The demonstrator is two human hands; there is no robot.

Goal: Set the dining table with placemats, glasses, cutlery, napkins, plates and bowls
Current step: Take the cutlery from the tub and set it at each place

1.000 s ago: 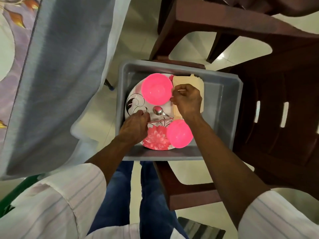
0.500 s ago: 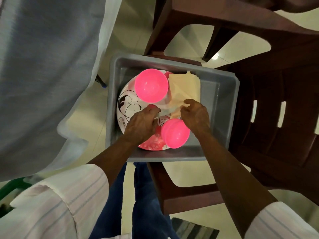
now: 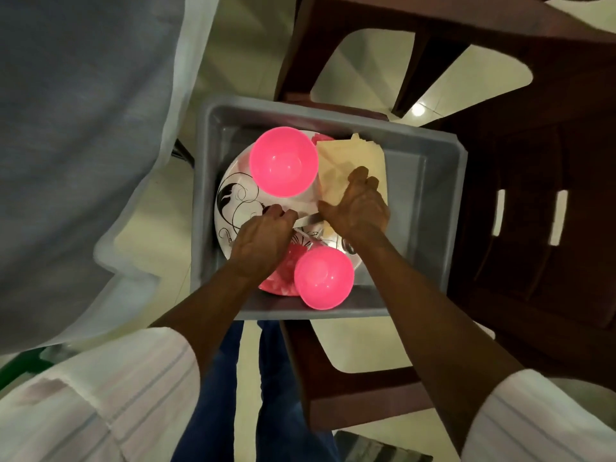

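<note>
Grey tub (image 3: 430,181) sits on a brown plastic chair (image 3: 540,201).
Inside: white plate (image 3: 233,198) with black swirls.
Larger pink bowl (image 3: 283,161) is at 11 o'clock in the tub and on the plate. Smaller pink bowl (image 3: 324,278) is at 6 o'clock, tilted against the near wall.
Cream napkins (image 3: 346,155) are stacked at 1 o'clock, just beside the larger bowl.
Left hand (image 3: 263,238) is over the plate centre, fingers curled, pinching a silver cutlery piece (image 3: 308,220) that points toward 3 o'clock.
Right hand (image 3: 360,208) lies on the napkins, thumb at the cutlery tip; cannot tell whether it grasps anything.
Grey-blue tablecloth (image 3: 73,128) hangs at 9 o'clock, outside the tub.
</note>
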